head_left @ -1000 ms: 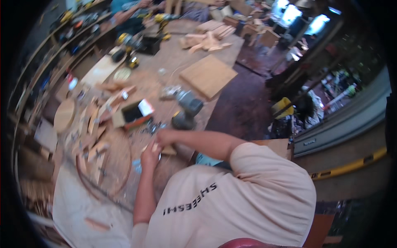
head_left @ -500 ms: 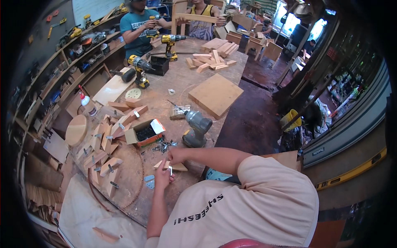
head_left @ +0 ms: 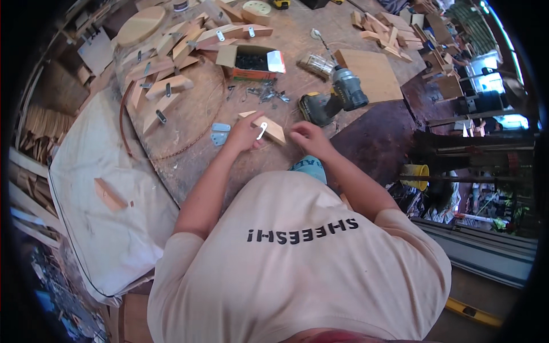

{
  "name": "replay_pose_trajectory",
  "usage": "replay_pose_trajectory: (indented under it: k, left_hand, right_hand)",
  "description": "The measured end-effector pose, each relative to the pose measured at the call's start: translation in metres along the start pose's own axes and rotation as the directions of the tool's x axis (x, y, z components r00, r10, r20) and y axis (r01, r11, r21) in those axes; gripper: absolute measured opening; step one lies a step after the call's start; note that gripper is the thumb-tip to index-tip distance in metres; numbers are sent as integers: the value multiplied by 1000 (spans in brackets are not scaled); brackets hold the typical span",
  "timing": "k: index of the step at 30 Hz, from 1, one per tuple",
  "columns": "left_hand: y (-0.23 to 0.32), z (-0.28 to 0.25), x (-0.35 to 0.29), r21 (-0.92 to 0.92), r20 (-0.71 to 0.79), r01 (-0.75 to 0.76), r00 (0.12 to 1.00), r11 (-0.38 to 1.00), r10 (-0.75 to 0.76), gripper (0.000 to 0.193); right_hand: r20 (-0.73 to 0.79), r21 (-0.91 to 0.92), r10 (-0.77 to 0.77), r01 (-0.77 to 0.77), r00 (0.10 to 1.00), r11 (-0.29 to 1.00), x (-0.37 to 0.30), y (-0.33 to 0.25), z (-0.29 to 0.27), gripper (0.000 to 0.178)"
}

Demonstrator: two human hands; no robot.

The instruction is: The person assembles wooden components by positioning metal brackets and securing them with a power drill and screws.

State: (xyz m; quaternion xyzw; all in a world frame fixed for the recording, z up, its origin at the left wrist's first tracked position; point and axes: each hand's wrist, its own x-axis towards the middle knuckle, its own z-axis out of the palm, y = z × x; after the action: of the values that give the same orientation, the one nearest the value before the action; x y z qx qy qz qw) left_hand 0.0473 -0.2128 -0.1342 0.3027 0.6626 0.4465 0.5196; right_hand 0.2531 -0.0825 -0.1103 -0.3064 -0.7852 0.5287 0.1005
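My left hand (head_left: pixel 245 135) is closed on the near left part of a short wooden block (head_left: pixel 271 129), which lies on the worn workbench (head_left: pixel 194 166). A small white metal bracket (head_left: pixel 262 130) shows against the block beside my fingers. Just right of the block's end, my right hand (head_left: pixel 313 139) has its fingers curled in, apart from the wood. Whatever it may pinch is too small to make out. Left of my left hand lie flat grey metal plates (head_left: pixel 219 135). Beyond the block are loose small metal pieces (head_left: pixel 269 92) and an open carton (head_left: pixel 251 73) of dark small hardware.
A cordless drill (head_left: pixel 337 96) lies right of the loose hardware, by a wide wooden board (head_left: pixel 372 74). Several wooden pieces with brackets (head_left: pixel 171 86) crowd the left side. A round wooden disc (head_left: pixel 140 26) sits farther back. Pale cloth (head_left: pixel 126 188) covers the area at left.
The view has swung down and to the right. My right hand has moved away from the block, toward the right, while my left hand still holds it with the bracket.
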Motion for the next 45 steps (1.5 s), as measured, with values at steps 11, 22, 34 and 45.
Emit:
replay_pose_trajectory:
  k: [11,22,34,45]
  left_hand:
    - [5,3,-3,70,-32,67,997,995,-65,58]
    - [35,-21,-33,232,-281,41,959,972,27,60]
    - [93,-23,-36,733,-85,-613,346,294,934,42]
    - [22,-28,7,191,123,-550,835,813,536,14]
  right_hand:
    - [-708,-78,-111,79,697,994,1,19,-65,48]
    - [-532,134,-34,124,846,983,38,-4,-72,37]
    - [-78,83,-134,140,988,987,-64,-55,-68,25]
    - [199,-81,223,-211,954,974,-54,-133,-68,35]
